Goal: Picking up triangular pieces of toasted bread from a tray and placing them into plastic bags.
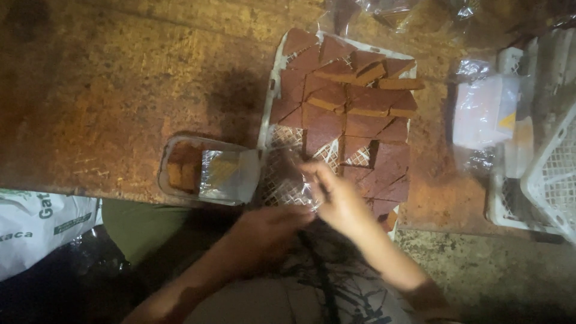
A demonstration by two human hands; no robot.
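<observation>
Worn, rust-brown wooden table [120, 90] bears a white tray [273, 90] of brown cake slices [354, 102].

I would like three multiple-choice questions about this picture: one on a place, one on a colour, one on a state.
1. Where is the clear plastic box?
A. left of the white tray
B. on top of the cake
C. right of the tray

2. What colour are the cake pieces?
A. green
B. brown
C. white

3. What do the left hand and right hand do?
A. rest flat on the table
B. handle a clear plastic bag
C. lift the tray

Answers: A, it sits at the tray's left edge; B, every piece is brown; B, both hands meet at the bag.
</observation>
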